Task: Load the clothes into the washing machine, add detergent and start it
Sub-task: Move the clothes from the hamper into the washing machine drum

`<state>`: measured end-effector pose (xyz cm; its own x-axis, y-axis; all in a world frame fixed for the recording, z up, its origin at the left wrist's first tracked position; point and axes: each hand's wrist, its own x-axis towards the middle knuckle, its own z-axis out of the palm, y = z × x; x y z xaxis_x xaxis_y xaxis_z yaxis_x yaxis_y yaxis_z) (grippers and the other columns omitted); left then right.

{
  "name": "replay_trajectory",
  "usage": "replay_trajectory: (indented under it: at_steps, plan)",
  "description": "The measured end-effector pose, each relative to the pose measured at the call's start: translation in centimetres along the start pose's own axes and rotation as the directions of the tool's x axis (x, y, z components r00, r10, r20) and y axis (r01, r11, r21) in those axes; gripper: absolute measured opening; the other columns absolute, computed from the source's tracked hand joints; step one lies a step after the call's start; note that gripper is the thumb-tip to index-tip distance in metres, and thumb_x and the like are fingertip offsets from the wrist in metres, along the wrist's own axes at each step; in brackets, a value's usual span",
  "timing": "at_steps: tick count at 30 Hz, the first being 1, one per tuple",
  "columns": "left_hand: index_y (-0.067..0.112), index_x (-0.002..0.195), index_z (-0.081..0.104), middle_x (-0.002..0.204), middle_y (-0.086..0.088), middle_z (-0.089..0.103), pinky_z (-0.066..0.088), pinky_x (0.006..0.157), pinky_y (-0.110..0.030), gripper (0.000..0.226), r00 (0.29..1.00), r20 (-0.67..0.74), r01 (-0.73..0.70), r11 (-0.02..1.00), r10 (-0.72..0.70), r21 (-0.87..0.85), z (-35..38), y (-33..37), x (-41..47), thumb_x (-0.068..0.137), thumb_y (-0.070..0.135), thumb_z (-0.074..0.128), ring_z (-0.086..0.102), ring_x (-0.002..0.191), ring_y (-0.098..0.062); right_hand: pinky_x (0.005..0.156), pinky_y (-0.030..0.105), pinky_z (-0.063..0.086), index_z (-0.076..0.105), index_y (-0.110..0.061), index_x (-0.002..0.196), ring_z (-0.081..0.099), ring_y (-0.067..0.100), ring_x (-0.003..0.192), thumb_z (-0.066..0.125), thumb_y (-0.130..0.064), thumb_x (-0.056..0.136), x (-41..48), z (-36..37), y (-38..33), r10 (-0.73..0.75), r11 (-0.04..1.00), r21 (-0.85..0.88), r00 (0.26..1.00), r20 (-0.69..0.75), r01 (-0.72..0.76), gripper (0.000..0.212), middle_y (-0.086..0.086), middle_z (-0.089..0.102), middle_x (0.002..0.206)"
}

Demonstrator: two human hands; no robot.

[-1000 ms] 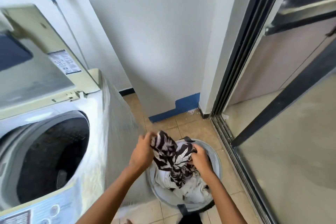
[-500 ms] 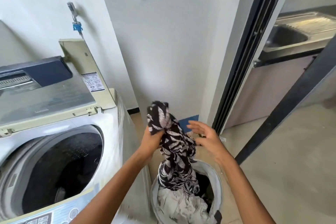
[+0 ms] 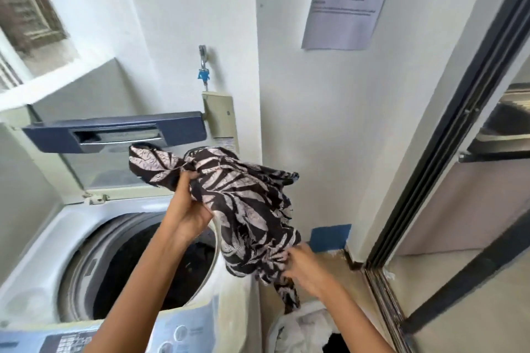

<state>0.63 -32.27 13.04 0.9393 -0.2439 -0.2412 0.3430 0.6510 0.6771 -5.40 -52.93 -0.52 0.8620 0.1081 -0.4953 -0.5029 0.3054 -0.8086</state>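
Garment: a black-and-white leaf-print garment hangs bunched in the air above the right rim of the washing machine, between the drum opening and the laundry basket.
Garment's tail: it trails down to the white clothes in the basket; whether it touches them cannot be told.
Left grip: fingers curled tight round the bunched upper part of the garment, over the drum opening.
Right grip: fingers closed on the lower folds, fingertips partly hidden in the cloth.
Machine: a white top-loader with its lid raised upright against the wall; the drum is dark inside.
Writing: the control panel at the near edge carries print and round buttons, too blurred to read; a small sticker on the lid's edge is also unreadable.
Notice: a paper sheet on the wall bears several lines of text, not legible.
Wall: white, with a tap bearing a blue part above the lid, and a blue patch at the base.
Floor: tan tiles.
Right side: a dark-framed sliding door.
Upper left: a louvred window.
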Motion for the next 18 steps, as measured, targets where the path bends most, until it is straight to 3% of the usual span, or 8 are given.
replay_trajectory:
  at_steps: [2,5,6,8,11,15,18]
  plan:
    - [0.008,0.079,0.074,0.081,-0.007,0.075,0.058,0.067,-0.032,0.026,0.993,-0.113,-0.037,0.999,0.035,-0.020,-2.8,1.7,-0.9,0.061,0.027,0.068,0.072,0.072,-0.017,0.068,0.035,0.056,0.062,-0.006,0.111,0.070,0.024,0.086,0.048,-0.015,0.095,0.5,3.1,-2.3,-0.058,0.985,0.165,0.997,0.047,0.050,0.023,0.014,0.071,0.101]
    - [0.011,0.098,0.062,0.079,-0.005,0.074,0.059,0.064,-0.031,0.029,0.958,-0.273,-0.092,0.996,0.087,-0.005,-7.2,3.7,-2.2,0.086,0.025,0.040,0.071,0.069,-0.017,0.074,0.037,0.052,0.066,-0.013,0.096,0.067,0.026,0.083,0.053,-0.018,0.090,1.7,6.5,-5.4,-0.075,0.951,0.305,0.995,0.065,0.052,0.015,0.012,0.071,0.094]
    - [0.011,0.094,0.063,0.074,-0.005,0.074,0.059,0.060,-0.030,0.028,0.949,-0.298,-0.106,0.994,0.105,0.011,-8.3,4.1,-2.8,0.087,0.024,0.040,0.070,0.065,-0.017,0.073,0.036,0.051,0.064,-0.015,0.094,0.065,0.025,0.080,0.057,-0.017,0.085,1.8,7.7,-6.4,-0.099,0.958,0.279,0.991,0.093,0.069,0.011,0.010,0.070,0.090]
    - [0.012,0.080,0.068,0.065,-0.004,0.073,0.058,0.052,-0.026,0.033,0.931,-0.340,-0.122,0.991,0.131,0.048,-10.1,4.5,-4.2,0.091,0.022,0.038,0.069,0.056,-0.015,0.071,0.035,0.049,0.054,-0.018,0.103,0.063,0.022,0.080,0.065,-0.013,0.076,2.0,10.6,-7.5,-0.117,0.985,0.149,0.978,0.171,0.092,0.030,0.005,0.066,0.090]
    - [0.010,0.092,0.061,0.069,-0.004,0.073,0.057,0.051,-0.027,0.023,0.920,-0.351,-0.137,0.982,0.175,0.131,-12.5,5.3,-6.2,0.094,0.023,0.042,0.069,0.059,-0.017,0.090,0.043,0.045,0.044,-0.028,0.119,0.055,0.022,0.103,0.072,-0.010,0.075,1.9,15.9,-7.8,-0.104,0.988,-0.090,0.969,0.223,0.127,0.056,-0.003,0.057,0.111]
    - [0.019,0.104,0.059,0.098,-0.005,0.070,0.054,0.075,-0.036,0.015,0.858,-0.410,-0.058,0.850,0.311,0.523,-15.8,6.6,-7.4,0.092,0.026,0.053,0.066,0.085,-0.022,0.105,0.034,0.032,0.056,-0.034,0.103,0.053,0.012,0.106,0.073,-0.004,0.073,1.9,23.1,-7.7,-0.177,0.889,-0.360,0.937,0.302,0.284,0.045,0.004,0.058,0.115]
    - [0.017,0.125,0.051,0.127,-0.009,0.060,0.044,0.098,-0.036,0.046,0.865,-0.330,0.017,0.634,0.378,0.773,-17.9,8.5,-7.8,0.088,0.042,0.053,0.057,0.114,-0.026,0.106,0.034,0.029,0.058,-0.036,0.102,0.045,0.016,0.121,0.072,-0.005,0.075,2.9,26.5,-7.9,-0.186,0.822,-0.446,0.908,0.375,0.353,0.044,0.000,0.052,0.126]
